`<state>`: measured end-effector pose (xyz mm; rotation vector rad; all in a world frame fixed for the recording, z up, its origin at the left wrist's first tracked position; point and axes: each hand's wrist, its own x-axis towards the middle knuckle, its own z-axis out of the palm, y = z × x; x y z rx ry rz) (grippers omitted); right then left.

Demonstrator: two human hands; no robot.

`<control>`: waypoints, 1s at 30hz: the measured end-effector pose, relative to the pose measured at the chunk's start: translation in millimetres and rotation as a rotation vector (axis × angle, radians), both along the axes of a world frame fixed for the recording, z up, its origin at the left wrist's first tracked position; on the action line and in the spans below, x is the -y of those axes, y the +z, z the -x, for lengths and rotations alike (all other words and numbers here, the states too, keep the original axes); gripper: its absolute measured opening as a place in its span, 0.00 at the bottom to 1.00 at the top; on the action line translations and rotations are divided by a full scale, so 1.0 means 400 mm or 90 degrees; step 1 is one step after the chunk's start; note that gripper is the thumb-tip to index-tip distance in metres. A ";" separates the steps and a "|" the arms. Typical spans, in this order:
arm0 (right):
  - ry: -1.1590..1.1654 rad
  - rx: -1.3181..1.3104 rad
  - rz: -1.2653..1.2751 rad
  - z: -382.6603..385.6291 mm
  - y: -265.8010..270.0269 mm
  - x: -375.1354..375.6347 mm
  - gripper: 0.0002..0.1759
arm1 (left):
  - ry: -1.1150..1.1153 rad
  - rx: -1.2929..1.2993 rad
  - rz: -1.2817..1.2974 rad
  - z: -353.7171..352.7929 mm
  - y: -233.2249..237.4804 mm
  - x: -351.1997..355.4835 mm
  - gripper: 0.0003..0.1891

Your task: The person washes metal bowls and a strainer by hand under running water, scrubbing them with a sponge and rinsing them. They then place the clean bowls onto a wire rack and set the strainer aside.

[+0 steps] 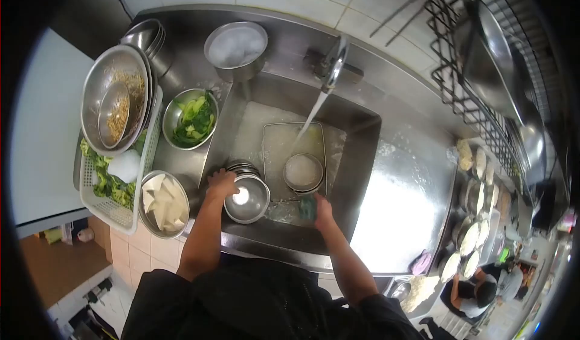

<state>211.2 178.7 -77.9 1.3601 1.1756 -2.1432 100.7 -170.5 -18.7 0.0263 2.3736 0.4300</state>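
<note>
At the left side of the steel sink [356, 158], my left hand [223, 183] grips the rim of a metal bowl [248, 200], tilted against several more stacked behind it. My right hand [323, 212] is closed on a green scrubbing pad [307, 207], low in the sink near its front wall. Just beyond that hand sits a round metal bowl [304, 172] with cloudy water in it. Water runs from the faucet [333, 74] into the sink, onto a wire rack [294, 124] lying in the shallow water.
Left of the sink stand a bowl of leafy greens [192, 119], a bowl of white slices [164, 204] and a white basket [121, 213] with broccoli. A foamy pot [235, 47] is behind. Wire shelving [459, 68] overhangs the right; a person [480, 291] works farther off.
</note>
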 end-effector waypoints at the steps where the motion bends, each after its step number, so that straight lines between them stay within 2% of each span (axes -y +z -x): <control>1: 0.006 0.034 -0.032 -0.037 0.004 -0.022 0.16 | 0.005 -0.081 0.020 0.004 0.010 -0.041 0.24; 2: 0.007 0.064 -0.065 -0.066 0.015 -0.039 0.16 | 0.006 -0.163 0.040 0.022 0.016 -0.090 0.24; 4: 0.039 0.057 -0.050 -0.121 0.028 -0.069 0.16 | -0.026 -0.159 -0.079 0.120 -0.028 -0.215 0.30; 6: 0.041 0.043 -0.147 -0.158 0.061 -0.063 0.15 | 0.113 -0.004 -0.310 0.183 -0.173 -0.350 0.35; 7: 0.042 0.043 -0.154 -0.182 0.051 -0.060 0.16 | 0.114 0.002 -0.328 0.177 -0.267 -0.401 0.35; 9: 0.070 0.098 -0.151 -0.199 0.068 -0.070 0.16 | 0.279 -0.071 -0.105 0.098 -0.471 -0.510 0.36; 10: 0.070 -0.014 -0.180 -0.245 0.022 -0.083 0.16 | 0.313 -0.034 -0.141 0.024 -0.575 -0.547 0.32; 11: 0.078 0.076 -0.203 -0.201 0.099 -0.063 0.15 | 0.348 0.003 -0.172 -0.028 -0.646 -0.570 0.29; 12: 0.062 0.083 -0.171 -0.186 0.121 -0.065 0.15 | 0.359 0.009 -0.179 -0.022 -0.661 -0.581 0.29; 14: 0.043 0.095 -0.127 -0.166 0.140 -0.063 0.15 | 0.283 0.162 -0.141 -0.023 -0.647 -0.540 0.21; 16: 0.031 0.085 -0.132 -0.141 0.150 -0.067 0.13 | 0.221 -0.001 -0.083 0.081 -0.569 -0.505 0.17; 17: 0.028 0.087 -0.128 -0.126 0.141 -0.057 0.13 | 0.123 -0.049 -0.098 0.142 -0.516 -0.474 0.16; 18: 0.055 0.077 -0.189 -0.105 0.110 -0.060 0.12 | 0.029 -0.100 -0.115 0.209 -0.464 -0.451 0.16; 20: 0.093 0.048 -0.250 -0.026 0.104 -0.037 0.11 | -0.067 -0.232 -0.120 0.302 -0.384 -0.434 0.15; 21: 0.099 0.028 -0.251 0.042 0.117 -0.016 0.10 | -0.142 -0.412 -0.151 0.310 -0.307 -0.426 0.13; 22: 0.068 -0.057 -0.262 0.107 0.121 0.006 0.12 | -0.222 -0.595 -0.178 0.323 -0.219 -0.418 0.12; 23: 0.035 -0.143 -0.270 0.176 0.127 0.030 0.14 | -0.227 -0.609 -0.168 0.336 -0.142 -0.412 0.12; 25: -0.107 -0.180 -0.242 0.319 0.105 0.063 0.11 | -0.286 -0.690 -0.222 0.345 -0.022 -0.401 0.04; 26: -0.102 -0.227 -0.253 0.386 0.119 0.094 0.10 | -0.296 -0.698 -0.215 0.345 0.002 -0.418 0.04; 28: -0.111 -0.283 -0.263 0.425 0.143 0.143 0.10 | 0.072 -0.567 -0.522 0.349 0.038 -0.451 0.04; 29: 0.107 -0.413 -0.395 0.422 0.146 0.173 0.11 | 0.058 -0.571 -0.523 0.350 0.057 -0.449 0.04; 30: 0.331 -0.532 -0.526 0.420 0.151 0.190 0.14 | 0.149 -0.514 -0.599 0.352 0.076 -0.446 0.08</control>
